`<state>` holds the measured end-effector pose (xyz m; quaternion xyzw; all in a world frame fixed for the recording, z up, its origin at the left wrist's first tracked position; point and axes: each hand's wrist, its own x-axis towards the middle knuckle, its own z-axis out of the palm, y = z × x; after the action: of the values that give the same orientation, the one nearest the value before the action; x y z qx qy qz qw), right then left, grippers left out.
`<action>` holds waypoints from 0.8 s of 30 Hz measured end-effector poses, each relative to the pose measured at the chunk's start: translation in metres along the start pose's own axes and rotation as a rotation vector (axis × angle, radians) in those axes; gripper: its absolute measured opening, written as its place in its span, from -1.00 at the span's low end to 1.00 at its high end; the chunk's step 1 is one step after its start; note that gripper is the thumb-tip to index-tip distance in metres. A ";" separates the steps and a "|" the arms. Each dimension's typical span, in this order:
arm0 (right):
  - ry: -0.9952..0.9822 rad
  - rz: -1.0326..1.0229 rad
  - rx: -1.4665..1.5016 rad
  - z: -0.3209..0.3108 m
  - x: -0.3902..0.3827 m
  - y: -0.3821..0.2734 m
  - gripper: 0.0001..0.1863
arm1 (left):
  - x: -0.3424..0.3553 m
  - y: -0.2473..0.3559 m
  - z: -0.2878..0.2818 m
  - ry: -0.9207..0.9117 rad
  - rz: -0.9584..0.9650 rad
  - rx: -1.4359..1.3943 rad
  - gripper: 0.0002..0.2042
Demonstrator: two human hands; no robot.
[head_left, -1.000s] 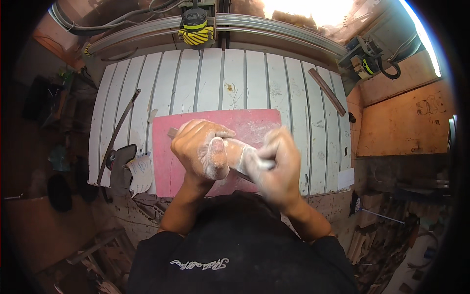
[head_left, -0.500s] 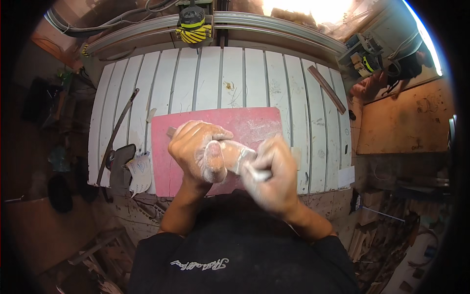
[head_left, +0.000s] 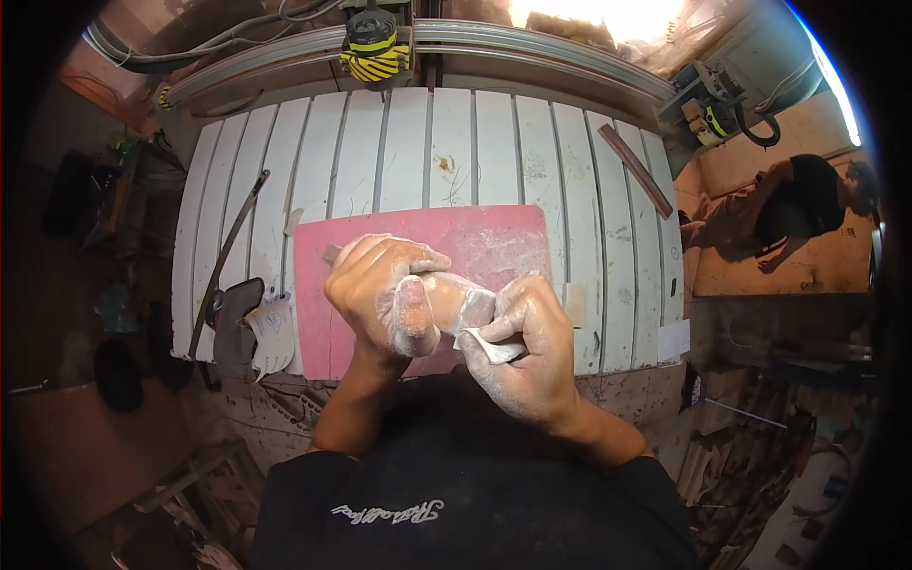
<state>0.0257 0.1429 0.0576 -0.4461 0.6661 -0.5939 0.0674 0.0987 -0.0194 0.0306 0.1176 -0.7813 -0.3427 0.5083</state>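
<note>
My left hand [head_left: 385, 294] is wrapped round a dust-covered, light brown carved piece [head_left: 451, 302]. Its short squared end pokes out past the knuckles, and a whitish end points toward my other hand. Between thumb and fingers, my right hand [head_left: 532, 351] pinches a small folded white sheet [head_left: 496, 350] against or close beside that whitish end. White powder coats both hands. Below them lies a pink board [head_left: 328, 285], streaked with the same dust, on a white slatted table [head_left: 351, 152].
On the table's left are a long thin dark bar [head_left: 228, 242], a dark grey curved thing [head_left: 237, 328] and a white cap-like piece [head_left: 274, 337]. A brown wooden strip [head_left: 635, 171] lies at the far right. A rail-mounted machine [head_left: 372, 47] stands behind. Another person [head_left: 803, 204] is at the right.
My right hand has slowed from a blur and turned slightly, so the folded sheet shows clearly. My left hand has barely moved. The other person at the right has come further into view.
</note>
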 end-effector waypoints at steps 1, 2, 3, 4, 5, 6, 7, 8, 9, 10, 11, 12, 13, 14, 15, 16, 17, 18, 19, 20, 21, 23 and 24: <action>-0.015 0.017 0.022 0.000 -0.002 -0.001 -0.70 | -0.004 -0.002 0.000 0.031 0.010 -0.041 -0.56; -0.020 0.021 0.025 0.000 0.002 0.002 -0.70 | -0.004 -0.002 0.000 0.031 0.005 -0.037 -0.56; 0.027 0.075 -0.003 -0.001 0.010 0.007 -0.68 | -0.004 -0.003 0.001 0.033 0.004 -0.029 -0.56; 0.082 0.124 -0.035 -0.001 0.016 0.010 -0.66 | -0.001 -0.004 0.003 0.032 0.011 -0.027 -0.56; 0.085 0.122 -0.036 0.000 0.011 0.007 -0.66 | -0.002 -0.004 0.002 0.032 0.014 -0.029 -0.56; 0.018 0.040 -0.028 0.001 0.001 0.000 -0.67 | -0.004 -0.004 0.002 0.039 0.011 -0.052 -0.56; -0.053 -0.039 -0.020 0.002 -0.006 -0.004 -0.67 | -0.007 -0.003 0.001 0.048 0.003 -0.073 -0.55; -0.064 -0.040 0.000 -0.001 -0.002 0.001 -0.67 | -0.006 -0.002 0.001 0.048 0.000 -0.073 -0.55; -0.066 -0.038 -0.001 -0.001 0.005 0.004 -0.67 | -0.002 -0.002 0.002 0.043 0.007 -0.051 -0.54; 0.015 0.045 -0.016 -0.001 0.014 0.006 -0.69 | 0.000 -0.002 0.001 0.036 0.018 -0.025 -0.53; 0.096 0.128 -0.031 0.000 0.018 0.007 -0.70 | 0.000 -0.001 0.000 0.036 0.019 -0.022 -0.53; 0.052 0.019 -0.041 -0.001 0.009 0.005 -0.71 | -0.002 0.001 -0.002 0.027 0.016 -0.025 -0.53; 0.021 -0.026 -0.014 0.004 -0.001 -0.003 -0.71 | -0.003 0.001 -0.001 0.020 0.014 -0.034 -0.53; 0.005 -0.023 -0.003 0.003 -0.001 -0.001 -0.71 | -0.006 0.000 -0.001 0.033 0.003 -0.060 -0.52; -0.011 -0.020 0.008 0.002 0.000 0.001 -0.71 | -0.003 -0.001 -0.001 0.033 0.005 -0.064 -0.52; -0.013 -0.015 0.010 0.002 0.003 0.002 -0.71 | 0.000 0.003 -0.004 -0.002 0.013 -0.015 -0.52; 0.042 0.056 0.000 0.002 0.011 0.004 -0.70 | 0.001 0.005 -0.006 -0.037 0.021 0.035 -0.51; 0.096 0.127 -0.010 0.002 0.015 0.005 -0.70 | -0.002 0.006 -0.007 -0.040 0.017 0.037 -0.51; 0.100 0.122 -0.013 0.003 0.010 0.003 -0.70 | -0.003 0.005 -0.006 -0.036 0.022 0.025 -0.51; 0.049 0.040 -0.011 0.005 0.001 -0.002 -0.70 | -0.003 0.004 -0.005 -0.032 0.027 0.013 -0.51; -0.003 -0.042 -0.011 0.005 -0.003 -0.004 -0.70 | -0.002 0.001 -0.003 -0.031 0.032 0.010 -0.51; -0.036 -0.023 0.022 0.001 0.007 0.003 -0.70 | -0.007 -0.003 -0.003 0.053 0.019 -0.049 -0.56; 0.009 0.027 -0.009 0.002 0.013 0.005 -0.69 | -0.008 -0.002 -0.003 0.053 0.015 -0.043 -0.56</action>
<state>0.0168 0.1319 0.0580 -0.4345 0.6750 -0.5921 0.0707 0.1050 -0.0181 0.0239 0.1100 -0.7607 -0.3524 0.5339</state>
